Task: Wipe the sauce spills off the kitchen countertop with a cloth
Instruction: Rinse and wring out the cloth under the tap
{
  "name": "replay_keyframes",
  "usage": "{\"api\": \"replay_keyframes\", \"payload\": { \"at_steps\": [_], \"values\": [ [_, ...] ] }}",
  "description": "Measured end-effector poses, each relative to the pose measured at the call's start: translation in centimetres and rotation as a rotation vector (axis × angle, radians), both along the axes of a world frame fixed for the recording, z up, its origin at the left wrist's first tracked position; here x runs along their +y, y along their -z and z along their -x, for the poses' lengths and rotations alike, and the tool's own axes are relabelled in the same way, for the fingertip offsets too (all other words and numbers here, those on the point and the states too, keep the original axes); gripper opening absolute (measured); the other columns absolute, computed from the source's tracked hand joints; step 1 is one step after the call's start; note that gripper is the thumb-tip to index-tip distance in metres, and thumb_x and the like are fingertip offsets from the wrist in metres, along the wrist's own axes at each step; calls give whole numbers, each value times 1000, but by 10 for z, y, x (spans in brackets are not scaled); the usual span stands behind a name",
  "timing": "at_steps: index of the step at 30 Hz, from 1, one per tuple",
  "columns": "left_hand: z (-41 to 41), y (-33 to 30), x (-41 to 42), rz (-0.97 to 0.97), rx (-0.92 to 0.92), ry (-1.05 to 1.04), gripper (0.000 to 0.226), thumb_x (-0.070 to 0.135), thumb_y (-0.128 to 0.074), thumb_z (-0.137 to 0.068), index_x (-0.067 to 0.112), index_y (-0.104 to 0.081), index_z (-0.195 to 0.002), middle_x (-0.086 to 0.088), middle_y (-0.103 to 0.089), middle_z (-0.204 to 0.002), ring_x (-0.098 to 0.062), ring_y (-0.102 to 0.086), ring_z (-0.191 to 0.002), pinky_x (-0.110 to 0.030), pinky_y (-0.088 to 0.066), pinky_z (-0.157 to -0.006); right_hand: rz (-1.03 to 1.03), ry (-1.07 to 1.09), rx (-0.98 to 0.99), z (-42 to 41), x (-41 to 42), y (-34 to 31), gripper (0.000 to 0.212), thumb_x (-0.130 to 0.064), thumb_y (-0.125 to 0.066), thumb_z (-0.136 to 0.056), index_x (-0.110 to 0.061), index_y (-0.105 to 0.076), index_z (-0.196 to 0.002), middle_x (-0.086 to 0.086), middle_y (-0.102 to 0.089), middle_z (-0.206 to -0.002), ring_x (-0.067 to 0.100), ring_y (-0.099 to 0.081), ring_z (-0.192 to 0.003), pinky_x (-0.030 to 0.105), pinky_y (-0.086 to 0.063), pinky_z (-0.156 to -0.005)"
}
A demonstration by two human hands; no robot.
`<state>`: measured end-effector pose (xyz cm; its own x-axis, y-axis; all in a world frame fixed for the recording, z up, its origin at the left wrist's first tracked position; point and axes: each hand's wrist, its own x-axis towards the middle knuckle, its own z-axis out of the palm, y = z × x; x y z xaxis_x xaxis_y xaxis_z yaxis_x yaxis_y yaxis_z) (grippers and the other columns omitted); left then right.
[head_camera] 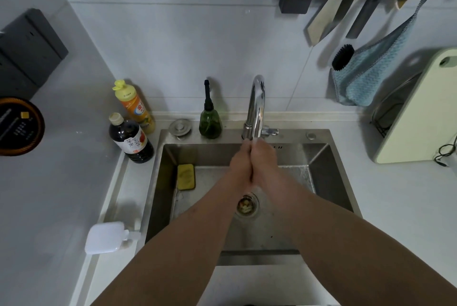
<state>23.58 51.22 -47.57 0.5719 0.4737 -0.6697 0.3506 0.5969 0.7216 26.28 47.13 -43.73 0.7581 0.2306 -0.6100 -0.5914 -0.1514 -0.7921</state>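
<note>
Both hands are meeting palm to palm under the faucet (256,105) spout, over the middle of the stainless sink (331,164). The left hand (239,164) and the right hand (264,159) are pressing flat against each other with fingers pointing toward twelve o'clock; neither is grasping anything that shows, though the fingertips are blurring together in what looks like running water, so I cannot tell exactly how they are lying.

Below the hands, toward six o'clock, the drain strainer (246,205) is holding food scraps. At nine o'clock from the hands a yellow sponge (186,176) is lying on the basin floor.

The blue cloth (368,75), the likely tool for the job, is hanging from the wall rack at two o'clock, well apart from both hands and untouched. The countertop (61,194) stretching away at nine o'clock is looking pale and even; no sauce spill is plainly showing there, beside the dark sauce bottle (131,137) or elsewhere.

So either the wiping is finished and the person is rinsing off, or it is not yet begun; this view is not settling which.
</note>
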Motion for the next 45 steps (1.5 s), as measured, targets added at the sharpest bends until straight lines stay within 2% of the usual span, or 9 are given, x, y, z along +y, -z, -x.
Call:
{"api": "replay_keyframes", "payload": {
  "at_steps": [6, 12, 15, 24, 28, 31, 36, 41, 45],
  "values": [
    [-8, 10, -4, 272, -152, 5, 33, 42, -63, -90, 16, -68, -110, -6, -66, -102, -22, -64, -98, -32, -53, -80, 81, 7, -88, -7, -7, 1, 29, -28, -51, -80, -8, -71, -79, 20, -68, -93, 35, -69, -90, 48, -58, -76],
    [-4, -12, 1, 317, -178, -29, 38, 19, -35, -100, 9, -63, -76, -5, -61, -64, -17, -63, -56, -19, -49, -55, 167, -228, -254, -5, -9, -3, 36, -18, -44, -100, 10, -66, -103, 19, -65, -93, 30, -62, -87, 33, -45, -70],
    [-3, -18, 7, 415, -232, -110, 35, 29, -38, -101, 9, -66, -91, -9, -65, -79, -23, -64, -77, -29, -51, -75, 135, -357, -281, -7, -6, -1, 34, -20, -43, -105, 4, -66, -111, 24, -65, -115, 30, -61, -103, 41, -48, -96],
    [7, 6, 10, 466, -223, 16, 39, 17, -64, -81, 4, -69, -117, -18, -62, -126, -36, -59, -128, -46, -37, -119, 748, -999, -843, -28, -29, 31, 45, -53, -39, -92, -22, -57, -120, 5, -57, -119, 26, -53, -114, 47, -43, -103],
    [-15, 4, -2, 321, -178, -121, 25, 8, -61, -72, 2, -75, -92, -21, -67, -96, -35, -69, -94, -42, -58, -89, 360, -739, -588, -36, -42, 22, 51, -24, -69, -80, -23, -53, -128, -2, -61, -116, 16, -62, -105, 32, -53, -90],
    [-24, 1, 5, 242, -158, -340, 21, 1, -55, -78, -3, -70, -92, -20, -67, -83, -31, -68, -71, -32, -57, -59, 310, -750, -689, -41, -45, 21, 55, -10, -71, -81, -33, -64, -130, -9, -71, -119, 9, -65, -107, 27, -49, -97],
    [-19, 0, 0, 177, -118, -273, 19, 10, -56, -70, 3, -69, -82, -17, -67, -82, -30, -66, -73, -34, -54, -67, 349, -784, -668, -53, -48, 16, 49, -7, -72, -84, -30, -67, -127, -10, -74, -114, 5, -68, -103, 26, -52, -96],
    [-20, 10, 1, -400, 178, 220, 23, 12, -53, -99, 15, -65, -79, -12, -66, -76, -22, -60, -64, -30, -51, -55, 400, -230, -491, -78, -56, 15, 22, -7, -62, -91, -19, -68, -108, -2, -70, -100, 17, -66, -90, 27, -49, -75],
    [-16, 11, -3, -413, 98, 460, 17, 3, -56, -87, 6, -73, -88, -10, -68, -82, -21, -60, -75, -31, -51, -68, 445, -267, -335, -106, -60, 32, 45, -12, -53, -85, -19, -68, -127, 3, -68, -120, 23, -62, -104, 28, -47, -86]
  ]
}}
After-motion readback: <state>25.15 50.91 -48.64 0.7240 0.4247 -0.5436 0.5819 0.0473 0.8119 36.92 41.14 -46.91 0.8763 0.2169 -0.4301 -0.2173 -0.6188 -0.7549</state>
